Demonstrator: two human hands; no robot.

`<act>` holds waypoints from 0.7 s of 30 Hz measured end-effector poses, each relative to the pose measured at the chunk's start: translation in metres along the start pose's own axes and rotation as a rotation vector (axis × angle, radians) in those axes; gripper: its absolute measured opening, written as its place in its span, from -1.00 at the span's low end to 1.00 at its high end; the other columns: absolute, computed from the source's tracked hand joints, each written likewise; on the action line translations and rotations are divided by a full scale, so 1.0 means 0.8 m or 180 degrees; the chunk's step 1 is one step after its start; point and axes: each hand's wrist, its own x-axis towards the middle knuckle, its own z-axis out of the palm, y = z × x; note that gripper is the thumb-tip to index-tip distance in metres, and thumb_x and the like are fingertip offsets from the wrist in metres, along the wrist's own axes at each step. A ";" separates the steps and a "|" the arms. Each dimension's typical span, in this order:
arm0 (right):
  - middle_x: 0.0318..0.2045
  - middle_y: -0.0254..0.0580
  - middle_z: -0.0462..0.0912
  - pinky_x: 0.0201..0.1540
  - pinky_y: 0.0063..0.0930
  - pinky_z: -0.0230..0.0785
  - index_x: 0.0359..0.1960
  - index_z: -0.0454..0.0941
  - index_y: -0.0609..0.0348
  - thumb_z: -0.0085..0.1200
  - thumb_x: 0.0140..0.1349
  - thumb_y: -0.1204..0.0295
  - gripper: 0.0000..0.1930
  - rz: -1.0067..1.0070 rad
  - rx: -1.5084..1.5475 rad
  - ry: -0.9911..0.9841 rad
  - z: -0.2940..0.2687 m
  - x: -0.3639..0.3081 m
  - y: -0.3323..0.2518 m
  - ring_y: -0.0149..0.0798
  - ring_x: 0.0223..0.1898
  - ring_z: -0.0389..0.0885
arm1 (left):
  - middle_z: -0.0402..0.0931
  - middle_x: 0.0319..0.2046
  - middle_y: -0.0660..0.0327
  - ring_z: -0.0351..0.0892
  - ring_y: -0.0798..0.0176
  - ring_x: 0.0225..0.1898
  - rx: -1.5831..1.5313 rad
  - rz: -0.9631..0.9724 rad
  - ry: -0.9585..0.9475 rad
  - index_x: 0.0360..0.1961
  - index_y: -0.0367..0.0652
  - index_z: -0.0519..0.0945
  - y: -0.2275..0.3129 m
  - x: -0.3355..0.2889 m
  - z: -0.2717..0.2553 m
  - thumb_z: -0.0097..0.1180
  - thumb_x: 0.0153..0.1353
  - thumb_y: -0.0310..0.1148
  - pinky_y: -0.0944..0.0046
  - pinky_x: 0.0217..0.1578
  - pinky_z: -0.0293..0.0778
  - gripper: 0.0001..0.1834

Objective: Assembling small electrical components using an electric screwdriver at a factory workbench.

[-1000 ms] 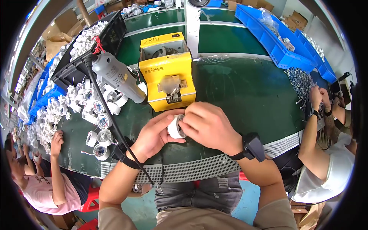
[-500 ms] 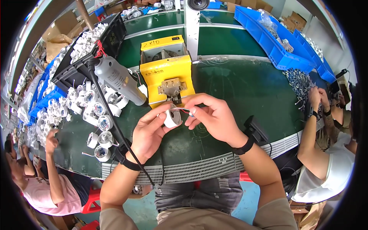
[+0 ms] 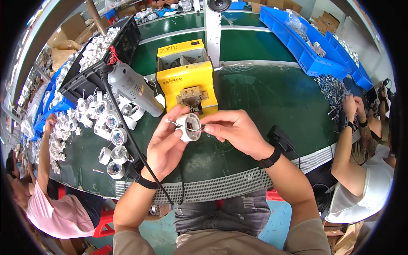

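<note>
Between the fingers and thumb of my left hand [image 3: 166, 146] is a white round plastic housing [image 3: 185, 133], its open face turned to the right. Thin wires run out of the housing, and a short white lead sticks out on its left side. My right hand [image 3: 236, 131] pinches the wires [image 3: 201, 129] just right of the housing's opening. Right behind my hands stands a yellow machine [image 3: 185, 80] with a metal fixture on its front. Whatever lies deep inside the housing is too small to make out.
Several similar white housings [image 3: 119, 137] lie left of my hands, beside a grey cylindrical tool [image 3: 135, 90] with a black cable. A black crate [image 3: 127, 36] of white parts stands far left. Blue bins [image 3: 316, 68] and a pile of wired parts [image 3: 331, 95] are right. Co-workers sit on both sides.
My left hand has turned the housing so its opening shows more. My right hand has shifted slightly, still pinching the wires. The co-worker at left has reached farther forward.
</note>
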 end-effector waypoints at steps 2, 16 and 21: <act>-0.30 -0.26 0.62 -0.32 -0.62 0.46 -0.13 0.59 0.29 0.14 0.23 0.53 -0.81 -0.0128 0.0840 0.0280 0.006 -0.002 0.002 -0.50 -0.40 0.56 | 0.20 0.29 0.10 0.17 0.04 0.33 0.0026 -0.0136 0.0018 0.32 -0.10 0.22 0.001 -0.001 0.002 0.02 0.25 -0.45 -0.02 0.27 0.17 -0.41; -0.28 -0.25 0.57 -0.15 -0.53 0.45 -0.29 0.56 0.29 0.29 0.06 0.61 -0.81 -0.0933 -0.0818 0.0666 0.024 -0.005 0.014 -0.41 -0.19 0.57 | 0.07 0.36 0.11 0.13 0.17 0.32 -0.0173 -0.0387 -0.0439 0.38 -0.21 0.07 -0.003 -0.004 0.011 -0.14 0.21 -0.59 0.14 0.31 0.03 -0.32; -0.25 -0.25 0.55 -0.10 -0.50 0.45 -0.11 0.46 0.28 0.29 0.05 0.60 -0.65 -0.1051 -0.0001 0.0974 0.040 0.000 0.022 -0.37 -0.14 0.57 | -0.02 0.39 0.13 0.04 0.18 0.36 -0.0137 -0.0189 -0.0663 0.44 -0.05 -0.08 -0.011 -0.004 0.011 -0.10 0.17 -0.56 0.16 0.34 -0.09 -0.20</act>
